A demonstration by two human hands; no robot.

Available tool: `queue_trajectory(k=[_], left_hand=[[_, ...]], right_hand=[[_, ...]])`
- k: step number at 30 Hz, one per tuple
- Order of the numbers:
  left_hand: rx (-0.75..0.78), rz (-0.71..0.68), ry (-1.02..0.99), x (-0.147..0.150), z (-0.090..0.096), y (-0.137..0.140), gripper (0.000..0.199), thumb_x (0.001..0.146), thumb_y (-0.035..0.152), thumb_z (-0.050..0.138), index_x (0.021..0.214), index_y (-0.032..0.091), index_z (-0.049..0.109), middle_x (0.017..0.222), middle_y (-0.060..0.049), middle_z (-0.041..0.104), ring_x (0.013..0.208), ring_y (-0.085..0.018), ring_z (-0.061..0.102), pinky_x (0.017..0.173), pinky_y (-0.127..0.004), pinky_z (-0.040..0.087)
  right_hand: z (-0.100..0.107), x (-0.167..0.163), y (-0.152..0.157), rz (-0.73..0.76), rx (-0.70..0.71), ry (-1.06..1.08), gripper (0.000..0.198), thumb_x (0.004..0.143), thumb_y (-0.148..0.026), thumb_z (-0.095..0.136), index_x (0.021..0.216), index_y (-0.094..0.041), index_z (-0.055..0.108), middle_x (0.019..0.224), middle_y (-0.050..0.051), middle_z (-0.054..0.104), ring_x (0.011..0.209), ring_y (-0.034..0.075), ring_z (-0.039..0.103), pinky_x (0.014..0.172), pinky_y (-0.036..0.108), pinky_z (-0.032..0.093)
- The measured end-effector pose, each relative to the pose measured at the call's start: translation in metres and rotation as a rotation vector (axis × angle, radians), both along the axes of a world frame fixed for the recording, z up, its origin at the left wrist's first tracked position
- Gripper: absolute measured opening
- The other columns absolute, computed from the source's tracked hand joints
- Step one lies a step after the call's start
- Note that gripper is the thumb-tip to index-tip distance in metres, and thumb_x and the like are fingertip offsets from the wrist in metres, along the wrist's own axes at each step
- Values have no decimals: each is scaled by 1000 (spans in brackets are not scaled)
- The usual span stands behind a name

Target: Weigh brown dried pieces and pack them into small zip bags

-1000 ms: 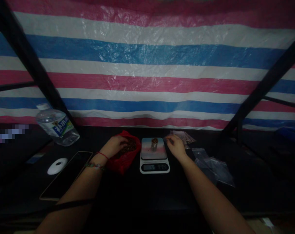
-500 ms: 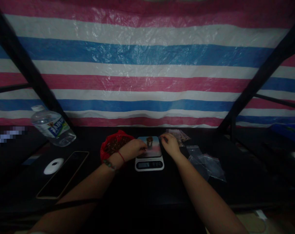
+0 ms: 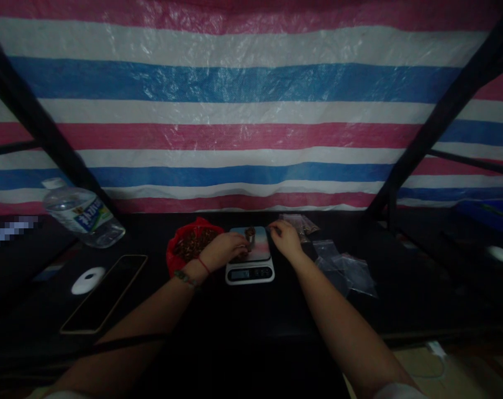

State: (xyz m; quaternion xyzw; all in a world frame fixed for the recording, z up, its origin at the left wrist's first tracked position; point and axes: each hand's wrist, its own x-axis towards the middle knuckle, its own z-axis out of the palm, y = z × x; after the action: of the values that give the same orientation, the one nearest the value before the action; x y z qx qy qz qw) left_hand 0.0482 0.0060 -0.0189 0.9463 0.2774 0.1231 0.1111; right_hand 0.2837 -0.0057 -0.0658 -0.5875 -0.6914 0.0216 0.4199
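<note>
While the cup (image 3: 250, 236) is borne by the scale (image 3: 260, 253) just beside the fingertips of the left hand (image 3: 225, 249), whether anything is pinched there cannot be told. Left of that grip, the red bag (image 3: 174, 262) is partly hidden. Across the cup, the right hand (image 3: 287, 239) is seen curled, its hold likewise indiscernible.

A thin red cord (image 3: 204, 265) rings the left wrist (image 3: 196, 270); beside it, nearer the front edge of the desk (image 3: 243, 316), sits a greenish beaded bracelet (image 3: 185, 278). The right forearm (image 3: 338, 310) runs bare to a pale sleeve (image 3: 401, 391).
</note>
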Motion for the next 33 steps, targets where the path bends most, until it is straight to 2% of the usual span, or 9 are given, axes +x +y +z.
queue_trajectory(k=[4, 10, 15, 18, 20, 22, 26, 29, 33], left_hand=[[34, 39, -70, -14, 10, 6, 26, 93, 29, 45, 98, 20, 69, 103, -5, 68, 97, -17, 60, 90, -28, 45], [174, 256, -59, -65, 29, 30, 47, 93, 48, 37, 84, 15, 70, 85, -8, 69, 81, -19, 61, 76, -30, 45], [158, 317, 18, -93, 14, 35, 53, 93, 51, 32, 78, 17, 71, 76, -6, 68, 71, -16, 60, 66, -26, 41], [157, 276, 39, -95, 5, 33, 55, 93, 51, 31, 72, 17, 69, 72, -6, 66, 65, -15, 57, 61, -25, 39], [172, 269, 33, -94, 3, 32, 56, 93, 52, 31, 69, 16, 67, 71, -6, 66, 63, -14, 56, 60, -25, 37], [174, 273, 16, -92, 3, 31, 56, 93, 51, 31, 68, 16, 67, 72, -6, 66, 63, -14, 55, 59, -26, 36], [134, 261, -33, -90, 4, 27, 53, 92, 51, 33, 73, 17, 69, 75, -5, 67, 67, -15, 58, 62, -26, 38], [130, 269, -52, -87, 6, 23, 52, 91, 50, 34, 74, 17, 70, 75, -5, 68, 69, -16, 58, 65, -26, 39], [125, 220, -61, -81, 6, 19, 51, 91, 48, 35, 73, 16, 70, 76, -6, 68, 70, -16, 59, 68, -27, 40]], right_hand=[[1, 2, -1, 4, -1, 4, 20, 81, -15, 50, 87, -18, 68, 89, 7, 69, 89, 21, 62, 85, 35, 47], [0, 0, -2, -13, 7, 4, 21, 80, -15, 50, 87, -18, 69, 89, 7, 70, 87, 21, 63, 83, 34, 48], [28, 11, -14, -109, -16, -3, 24, 80, -18, 50, 95, -18, 69, 93, 7, 71, 86, 21, 64, 80, 33, 48], [52, 31, -41, -120, -179, -135, 23, 83, -27, 53, 96, -20, 70, 90, 7, 72, 82, 21, 66, 73, 30, 48], [59, 44, -68, -198, -282, -258, 24, 82, -35, 57, 94, -20, 71, 87, 9, 72, 78, 23, 67, 69, 30, 47], [54, 54, -99, -297, -350, -369, 30, 80, -39, 60, 99, -18, 69, 90, 13, 72, 80, 26, 68, 69, 32, 47], [20, 56, -146, -359, -505, -498, 30, 78, -33, 63, 103, -17, 66, 90, 15, 71, 81, 28, 68, 69, 35, 48], [0, 48, -161, -343, -527, -550, 20, 82, -22, 56, 99, -16, 64, 92, 16, 71, 81, 27, 68, 69, 35, 48], [-5, 38, -162, -348, -522, -602, 23, 84, -10, 44, 96, -16, 63, 88, 14, 70, 77, 24, 68, 65, 31, 46]])
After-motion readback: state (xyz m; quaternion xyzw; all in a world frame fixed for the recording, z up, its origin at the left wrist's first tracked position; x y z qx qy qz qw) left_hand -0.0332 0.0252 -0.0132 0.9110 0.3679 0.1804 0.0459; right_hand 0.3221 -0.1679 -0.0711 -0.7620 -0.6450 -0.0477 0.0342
